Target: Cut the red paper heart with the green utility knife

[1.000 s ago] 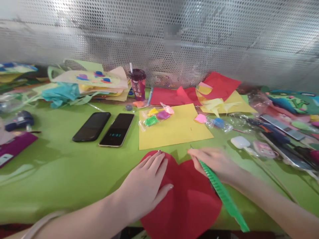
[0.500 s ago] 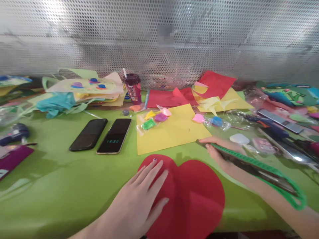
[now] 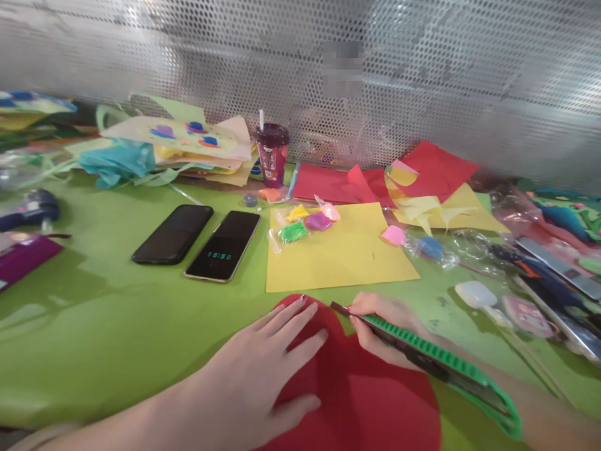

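Observation:
A red paper heart [image 3: 375, 401] lies on the green table at the front, its bottom cut off by the frame. Across its left lobe rests my left hand [image 3: 272, 363], palm down with fingers spread. My right hand [image 3: 385, 326] grips a green utility knife [image 3: 436, 357] near its front end. The knife's tip points left, close above the notch between the heart's two lobes; whether it touches the paper I cannot tell. Just behind the heart is a yellow sheet [image 3: 328, 269], with small bags of coloured clay [image 3: 295, 232] on its far left part.
Two phones [image 3: 173, 235] lie left of the yellow sheet. A lidded cup with a straw [image 3: 272, 156] stands at the back, beside piled papers [image 3: 188, 141]. Red paper [image 3: 436, 172] lies back right. Tools [image 3: 558, 300] crowd the right; a glue gun [image 3: 32, 210] is far left.
My right hand has brought the knife leftward and nearer, from beside the yellow sheet to the heart's notch. My left hand stays on the heart. The whole view has tilted and shifted slightly.

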`<state>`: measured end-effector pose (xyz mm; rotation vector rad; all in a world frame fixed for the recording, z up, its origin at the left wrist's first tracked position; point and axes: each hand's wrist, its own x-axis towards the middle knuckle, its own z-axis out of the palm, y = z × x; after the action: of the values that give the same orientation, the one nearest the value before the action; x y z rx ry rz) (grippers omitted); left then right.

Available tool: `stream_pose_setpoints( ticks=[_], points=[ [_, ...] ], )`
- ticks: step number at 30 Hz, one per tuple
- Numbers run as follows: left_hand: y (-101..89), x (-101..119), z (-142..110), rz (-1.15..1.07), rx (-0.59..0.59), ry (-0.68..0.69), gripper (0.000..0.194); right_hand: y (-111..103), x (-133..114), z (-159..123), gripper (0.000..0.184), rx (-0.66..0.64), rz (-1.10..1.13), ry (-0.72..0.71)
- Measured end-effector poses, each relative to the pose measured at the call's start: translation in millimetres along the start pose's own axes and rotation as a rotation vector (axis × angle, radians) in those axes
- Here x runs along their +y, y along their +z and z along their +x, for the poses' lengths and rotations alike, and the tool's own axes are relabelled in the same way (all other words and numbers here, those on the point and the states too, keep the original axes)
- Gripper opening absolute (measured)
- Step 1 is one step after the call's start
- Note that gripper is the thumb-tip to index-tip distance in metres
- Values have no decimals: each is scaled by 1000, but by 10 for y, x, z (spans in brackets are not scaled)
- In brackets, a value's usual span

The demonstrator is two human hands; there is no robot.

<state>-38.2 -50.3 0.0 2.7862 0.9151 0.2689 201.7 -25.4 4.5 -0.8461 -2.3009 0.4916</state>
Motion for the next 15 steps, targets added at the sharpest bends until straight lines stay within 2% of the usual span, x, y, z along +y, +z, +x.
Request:
stream_pose_setpoints(
  ticks=[3, 6, 15],
  points=[
    [4, 2, 34, -4, 24, -38, 53, 24, -9, 7, 21, 17, 29, -49],
    [5, 27, 91, 12, 34, -69, 53, 41, -7, 6, 21, -8, 44, -17],
    [28, 78, 207, 99, 63, -62, 52, 41, -76, -6, 22, -16, -45, -22]
  ],
)
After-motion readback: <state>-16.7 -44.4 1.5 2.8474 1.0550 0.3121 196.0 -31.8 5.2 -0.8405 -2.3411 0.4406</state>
